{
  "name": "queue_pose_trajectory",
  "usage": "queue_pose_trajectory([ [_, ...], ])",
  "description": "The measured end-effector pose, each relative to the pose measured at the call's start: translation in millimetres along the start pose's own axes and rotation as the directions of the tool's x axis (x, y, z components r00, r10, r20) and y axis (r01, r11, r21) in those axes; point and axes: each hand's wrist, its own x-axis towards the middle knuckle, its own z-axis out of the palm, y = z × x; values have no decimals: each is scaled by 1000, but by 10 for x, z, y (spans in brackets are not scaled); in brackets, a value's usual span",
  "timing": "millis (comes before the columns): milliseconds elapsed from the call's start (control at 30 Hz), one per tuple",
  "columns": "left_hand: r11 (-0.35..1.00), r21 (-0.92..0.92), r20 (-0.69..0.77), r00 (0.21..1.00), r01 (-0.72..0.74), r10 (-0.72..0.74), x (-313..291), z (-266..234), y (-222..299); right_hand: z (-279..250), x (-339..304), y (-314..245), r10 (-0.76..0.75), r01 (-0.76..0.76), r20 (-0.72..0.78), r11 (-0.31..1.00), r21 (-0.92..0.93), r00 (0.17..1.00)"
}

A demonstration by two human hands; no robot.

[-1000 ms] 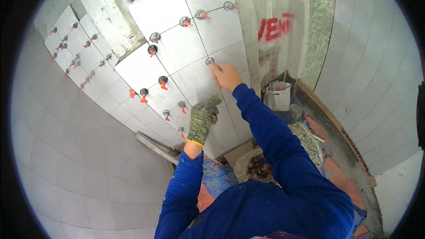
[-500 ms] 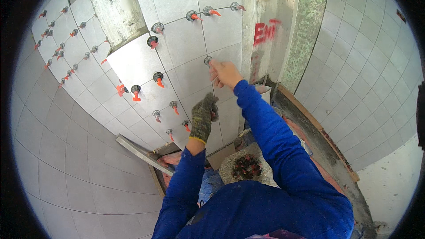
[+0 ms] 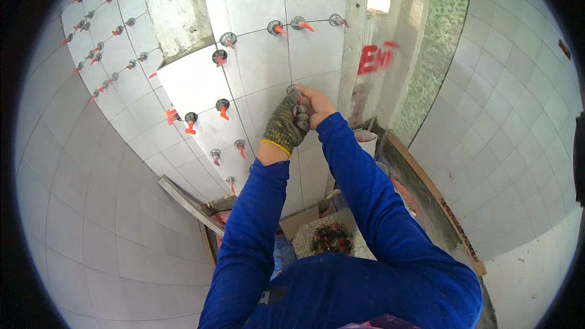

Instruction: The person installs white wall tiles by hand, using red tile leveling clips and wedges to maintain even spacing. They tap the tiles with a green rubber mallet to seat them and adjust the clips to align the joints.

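My left hand (image 3: 285,120), in a dark mottled knit glove with a yellow cuff, is up against the grey wall tile (image 3: 261,109), its fingers closed at a tile leveling clip (image 3: 290,89). Beside it my bare right hand (image 3: 320,108) is closed on the same clip, the two hands touching. The clip sits on a tile joint; its dark round base shows above my fingers, with a bit of red between the hands. Similar clips with orange-red handles, such as one tile leveling clip (image 3: 223,108), stud the joints to the left and above.
Below stands a pale speckled container (image 3: 304,247) holding a heap of red and black pieces. A white bucket (image 3: 366,140) is at the wall's foot. A long metal bar (image 3: 190,206) leans at lower left; a wooden strip (image 3: 436,189) runs along the right. A bare concrete column (image 3: 177,9) interrupts the tiles.
My left hand has risen from below to meet my right hand at the clip. My right hand has stayed at it, its fingers closing in. The view has shifted slightly.
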Motion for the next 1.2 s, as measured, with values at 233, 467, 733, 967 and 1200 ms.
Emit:
queue_pose_trajectory([
  [233, 973, 183, 264, 960, -140, 88, 188, -250, 25, -12, 70, 15, 51, -52, 14, 997, 57, 999],
  [467, 999, 35, 94, 995, 15, -18, 42, -205, -5, -70, 43, 148, -30, 19, 102, 994, 106, 994],
  [733, 980, 187, 196, 980, -65, 28, 230, -394, 64, -59, 83, 148, 83, -129, 211, 969, 213, 974],
  [967, 788, 456, 337, 900, -413, 277, 240, -428, 25, -83, 132, 115, 90, -128, 174, 967, 222, 981],
  [1200, 544, 615, 293, 806, -571, 515, -94, -136, -8, -41, 134, 137, 54, -83, 128, 968, 236, 990],
])
